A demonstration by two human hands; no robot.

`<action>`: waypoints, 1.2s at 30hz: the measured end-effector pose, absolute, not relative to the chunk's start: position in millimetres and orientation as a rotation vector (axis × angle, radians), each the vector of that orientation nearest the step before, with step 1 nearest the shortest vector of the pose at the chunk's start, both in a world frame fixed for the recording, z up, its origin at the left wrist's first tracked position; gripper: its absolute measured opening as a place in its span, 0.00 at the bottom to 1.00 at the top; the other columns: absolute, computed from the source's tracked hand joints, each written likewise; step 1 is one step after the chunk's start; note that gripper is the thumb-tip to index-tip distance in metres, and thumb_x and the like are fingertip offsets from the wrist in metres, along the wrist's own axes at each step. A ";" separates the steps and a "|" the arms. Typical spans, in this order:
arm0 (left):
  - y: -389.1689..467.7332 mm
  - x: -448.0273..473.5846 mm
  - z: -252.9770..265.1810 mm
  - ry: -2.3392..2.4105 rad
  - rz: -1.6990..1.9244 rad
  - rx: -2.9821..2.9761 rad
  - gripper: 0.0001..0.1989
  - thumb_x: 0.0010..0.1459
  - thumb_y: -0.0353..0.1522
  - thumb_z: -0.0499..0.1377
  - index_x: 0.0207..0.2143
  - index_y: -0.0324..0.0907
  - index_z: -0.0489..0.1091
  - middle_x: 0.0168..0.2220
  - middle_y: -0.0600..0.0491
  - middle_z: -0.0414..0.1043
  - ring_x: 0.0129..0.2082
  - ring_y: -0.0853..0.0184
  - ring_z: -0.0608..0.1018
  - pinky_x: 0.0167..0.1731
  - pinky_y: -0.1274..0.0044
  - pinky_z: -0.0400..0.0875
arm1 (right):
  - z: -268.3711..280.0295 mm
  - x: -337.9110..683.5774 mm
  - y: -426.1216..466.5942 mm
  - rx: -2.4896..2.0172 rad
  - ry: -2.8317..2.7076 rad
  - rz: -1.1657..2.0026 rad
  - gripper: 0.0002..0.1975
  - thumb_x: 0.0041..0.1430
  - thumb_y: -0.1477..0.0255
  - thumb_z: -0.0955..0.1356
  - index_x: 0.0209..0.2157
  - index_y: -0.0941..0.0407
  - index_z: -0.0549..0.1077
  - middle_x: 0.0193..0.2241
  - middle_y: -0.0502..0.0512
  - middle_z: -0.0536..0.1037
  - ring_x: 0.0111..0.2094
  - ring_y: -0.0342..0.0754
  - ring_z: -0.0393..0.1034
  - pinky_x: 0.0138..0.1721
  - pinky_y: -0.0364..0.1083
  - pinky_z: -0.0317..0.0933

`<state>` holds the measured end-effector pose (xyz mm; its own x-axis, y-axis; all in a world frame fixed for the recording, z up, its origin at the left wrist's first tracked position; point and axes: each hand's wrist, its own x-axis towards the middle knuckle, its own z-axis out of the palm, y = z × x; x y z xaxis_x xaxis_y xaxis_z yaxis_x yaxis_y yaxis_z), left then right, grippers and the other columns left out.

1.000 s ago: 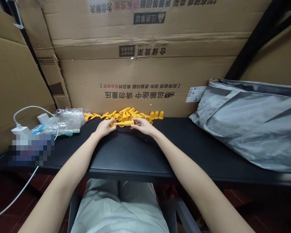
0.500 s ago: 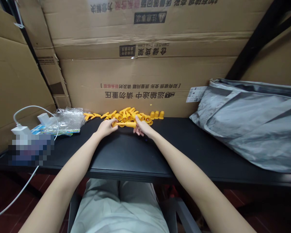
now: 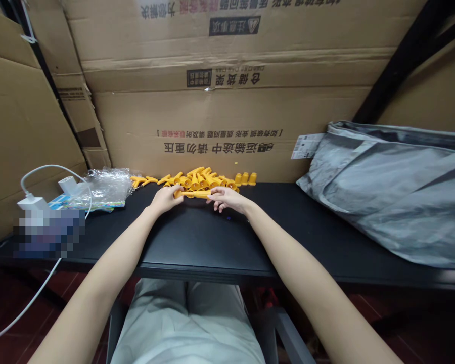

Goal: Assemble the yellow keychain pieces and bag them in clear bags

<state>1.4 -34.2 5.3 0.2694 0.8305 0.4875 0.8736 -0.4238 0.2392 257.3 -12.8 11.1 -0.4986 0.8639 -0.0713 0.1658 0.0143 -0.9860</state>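
Observation:
A yellow plastic piece (image 3: 197,193) with a slim ribbed shaft and a wider end lies level between my hands, just above the black table. My left hand (image 3: 167,198) is closed on its left end. At the wider right end, my right hand (image 3: 227,198) has its thumb and fingertips against the piece, the other fingers loosely curled. Right behind them is a heap of similar yellow plastic parts (image 3: 195,181), some showing hollow cup ends. Three yellow cups (image 3: 244,179) stand upright in a row to the right of the heap. My hands partly hide the heap's front.
Cardboard (image 3: 220,111) walls off the back of the black table (image 3: 197,237). At left are clear plastic wrap (image 3: 109,184), a white charger (image 3: 34,205) with its cable, and a blurred-out object (image 3: 49,233). A grey bag (image 3: 387,192) takes up the right side.
My right hand has shifted slightly right along the yellow piece, its thumb dropping from above to the end. My left hand keeps its hold in nearly the same place.

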 end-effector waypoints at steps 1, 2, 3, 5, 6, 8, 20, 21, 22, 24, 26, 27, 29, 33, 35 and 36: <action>-34.7 1.7 5.5 -1.647 -0.855 -2.437 0.13 0.52 0.32 0.57 0.40 0.44 0.74 0.30 0.53 0.76 0.28 0.66 0.76 0.32 0.77 0.66 | 10.6 256.4 -13.0 -1.054 -1.712 1.515 0.15 0.52 0.67 0.74 0.35 0.58 0.67 0.29 0.54 0.78 0.19 0.40 0.70 0.18 0.38 0.65; -35.2 2.0 5.7 -1.653 -0.851 -2.434 0.13 0.52 0.32 0.57 0.40 0.44 0.74 0.30 0.53 0.77 0.28 0.65 0.76 0.32 0.77 0.67 | 10.5 255.4 -13.4 -1.044 -1.715 1.504 0.14 0.53 0.66 0.73 0.34 0.59 0.68 0.27 0.54 0.78 0.19 0.39 0.69 0.17 0.38 0.64; -35.8 2.5 6.0 -1.657 -0.849 -2.430 0.13 0.52 0.32 0.58 0.41 0.44 0.74 0.31 0.52 0.77 0.28 0.65 0.76 0.32 0.77 0.67 | 10.5 254.4 -13.9 -1.031 -1.714 1.501 0.13 0.54 0.65 0.73 0.32 0.59 0.68 0.25 0.54 0.77 0.18 0.39 0.69 0.17 0.38 0.63; -36.8 3.6 6.4 -1.659 -0.854 -2.416 0.13 0.52 0.33 0.58 0.41 0.44 0.73 0.31 0.52 0.77 0.29 0.65 0.77 0.33 0.76 0.67 | 10.8 252.0 -15.1 -1.014 -1.688 1.502 0.16 0.56 0.61 0.71 0.27 0.59 0.68 0.22 0.55 0.76 0.16 0.39 0.67 0.16 0.38 0.61; -37.3 4.3 6.7 -1.659 -0.858 -2.406 0.13 0.52 0.33 0.58 0.41 0.44 0.73 0.32 0.52 0.77 0.29 0.65 0.77 0.33 0.76 0.68 | 11.0 250.6 -15.6 -1.018 -1.669 1.500 0.17 0.56 0.60 0.70 0.25 0.59 0.67 0.20 0.54 0.75 0.14 0.39 0.66 0.15 0.38 0.60; -38.3 5.7 7.5 -1.661 -0.858 -2.385 0.13 0.53 0.33 0.58 0.42 0.44 0.73 0.33 0.52 0.77 0.30 0.65 0.77 0.34 0.77 0.68 | 11.6 247.4 -16.4 -1.046 -1.634 1.477 0.20 0.58 0.57 0.68 0.23 0.59 0.67 0.15 0.53 0.73 0.12 0.38 0.62 0.12 0.38 0.57; -41.7 9.8 10.1 -1.687 -0.839 -2.367 0.12 0.53 0.34 0.58 0.41 0.45 0.73 0.33 0.52 0.77 0.32 0.64 0.78 0.35 0.76 0.68 | 16.7 233.4 -21.9 -1.266 -1.419 1.561 0.24 0.61 0.51 0.61 0.21 0.55 0.61 0.06 0.44 0.57 0.07 0.35 0.42 0.07 0.37 0.38; -41.8 9.4 10.4 -1.693 -0.835 -2.370 0.12 0.53 0.34 0.58 0.41 0.45 0.73 0.33 0.52 0.77 0.32 0.64 0.78 0.35 0.76 0.68 | 16.4 233.4 -21.7 -1.271 -1.420 1.582 0.24 0.61 0.51 0.61 0.22 0.55 0.61 0.07 0.44 0.57 0.07 0.35 0.42 0.07 0.37 0.37; -41.9 9.0 10.7 -1.699 -0.832 -2.371 0.12 0.53 0.34 0.58 0.41 0.45 0.73 0.33 0.52 0.77 0.33 0.64 0.78 0.35 0.76 0.68 | 16.0 233.5 -21.3 -1.274 -1.420 1.604 0.24 0.62 0.51 0.60 0.23 0.55 0.61 0.07 0.44 0.57 0.07 0.35 0.42 0.08 0.36 0.37; -42.1 8.3 11.5 -1.710 -0.824 -2.377 0.12 0.53 0.34 0.58 0.41 0.45 0.73 0.34 0.52 0.77 0.33 0.63 0.78 0.35 0.76 0.68 | 15.0 233.5 -20.3 -1.281 -1.420 1.652 0.24 0.62 0.51 0.58 0.24 0.55 0.61 0.07 0.43 0.57 0.08 0.35 0.42 0.08 0.36 0.37; -42.3 7.8 12.1 -1.717 -0.819 -2.386 0.13 0.53 0.33 0.58 0.42 0.45 0.72 0.35 0.51 0.77 0.34 0.63 0.78 0.36 0.76 0.68 | 13.8 233.4 -19.0 -1.289 -1.416 1.690 0.25 0.63 0.50 0.58 0.24 0.55 0.61 0.07 0.42 0.56 0.08 0.35 0.42 0.08 0.37 0.37; -42.3 7.7 12.3 -1.717 -0.818 -2.392 0.13 0.53 0.33 0.58 0.42 0.45 0.72 0.35 0.51 0.77 0.34 0.63 0.78 0.36 0.76 0.68 | 13.1 233.3 -18.3 -1.294 -1.417 1.701 0.25 0.62 0.49 0.57 0.24 0.55 0.61 0.08 0.43 0.56 0.08 0.35 0.42 0.08 0.37 0.37; -42.1 7.4 12.2 -1.714 -0.817 -2.399 0.13 0.53 0.33 0.57 0.42 0.45 0.72 0.35 0.51 0.77 0.34 0.63 0.78 0.36 0.76 0.68 | 11.5 233.2 -17.4 -1.312 -1.447 1.693 0.27 0.62 0.47 0.55 0.25 0.56 0.62 0.09 0.44 0.57 0.08 0.36 0.43 0.08 0.37 0.37; -41.0 5.6 11.1 -1.726 -0.821 -2.381 0.13 0.53 0.33 0.57 0.42 0.45 0.72 0.34 0.51 0.77 0.33 0.63 0.78 0.35 0.76 0.68 | 7.0 233.8 -16.6 -1.303 -1.638 1.467 0.30 0.62 0.46 0.53 0.32 0.58 0.67 0.17 0.51 0.69 0.10 0.37 0.51 0.09 0.39 0.42; -40.2 4.2 10.4 -1.739 -0.829 -2.368 0.13 0.53 0.33 0.57 0.42 0.44 0.72 0.34 0.51 0.77 0.33 0.63 0.78 0.34 0.76 0.68 | 3.9 235.0 -16.2 -1.232 -1.798 1.156 0.25 0.61 0.48 0.60 0.40 0.58 0.68 0.28 0.57 0.74 0.15 0.40 0.60 0.14 0.40 0.54; -39.8 3.6 10.1 -1.744 -0.834 -2.365 0.13 0.53 0.33 0.57 0.42 0.44 0.72 0.34 0.51 0.77 0.33 0.63 0.78 0.34 0.76 0.68 | 2.4 235.8 -15.8 -1.174 -1.891 0.957 0.24 0.59 0.51 0.64 0.43 0.58 0.67 0.35 0.59 0.75 0.20 0.42 0.66 0.19 0.43 0.61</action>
